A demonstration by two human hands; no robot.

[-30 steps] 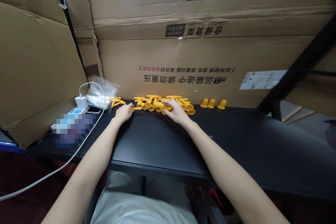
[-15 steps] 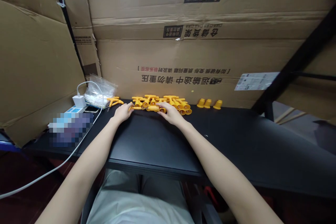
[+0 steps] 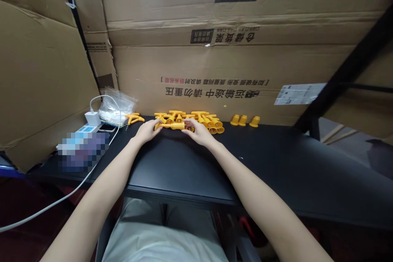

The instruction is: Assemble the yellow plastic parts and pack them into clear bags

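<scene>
My left hand (image 3: pixel 149 131) is closed on the T-shaped handle (image 3: pixel 157 125) of a yellow plastic corkscrew. Its shaft runs sideways into a yellow bell-shaped sleeve (image 3: pixel 178 125). The fingers of my right hand (image 3: pixel 196 132) pinch the sleeve's wide right end, which they partly hide. Right behind both hands lie several yellow corkscrews (image 3: pixel 200 115) with bell sleeves, in a row with their open mouths facing me. Off to the left are a few loose corkscrew handles (image 3: pixel 134 118) with metal spirals. Three separate bell sleeves (image 3: pixel 242 120) stand upright to the right.
A cardboard sheet (image 3: pixel 190 61) walls the back of the black table (image 3: pixel 181 163). At left are a clear plastic bag (image 3: pixel 115 106), a white charger (image 3: pixel 92 118), a phone (image 3: pixel 108 128) and a blurred-out item. A white cable (image 3: pixel 82 186) hangs over the front edge.
My left hand has shifted right, toward my right hand. The handle's shaft now sits in the sleeve, where a gap with bare spiral showed before. My right hand has barely moved.
</scene>
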